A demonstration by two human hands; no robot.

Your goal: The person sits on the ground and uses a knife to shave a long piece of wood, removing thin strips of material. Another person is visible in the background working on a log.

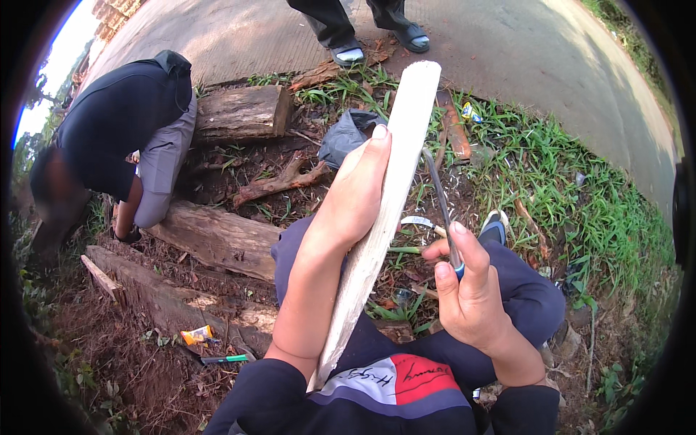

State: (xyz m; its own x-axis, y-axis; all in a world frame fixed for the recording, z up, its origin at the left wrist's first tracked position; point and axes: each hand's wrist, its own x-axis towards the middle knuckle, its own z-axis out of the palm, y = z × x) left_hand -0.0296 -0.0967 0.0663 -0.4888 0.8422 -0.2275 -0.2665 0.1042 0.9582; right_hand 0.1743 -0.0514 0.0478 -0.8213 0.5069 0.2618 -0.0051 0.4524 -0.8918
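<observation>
A long, pale, stripped piece of wood point(406, 127) slants up from my lap, its blunt end pointing away from me. My left hand point(355, 188) is closed around its left side, thumb lying along the wood. In my right hand point(471, 301) is a narrow, dark, slightly curved knife point(439, 192), with a bit of blue at its grip. Its tip reaches the right edge of the wood; whether they touch I cannot tell. Behind the knife, a curved white strip point(417, 220) with a light wooden handle shows near my shoe point(494, 230).
To the left a person point(123, 116) bends low beside several logs point(217, 235). Another person's feet point(348, 56) stand at the road's edge point(478, 43). A grey plastic bag point(344, 138), a green-handled tool point(225, 359) and a yellow packet point(196, 335) lie on the ground.
</observation>
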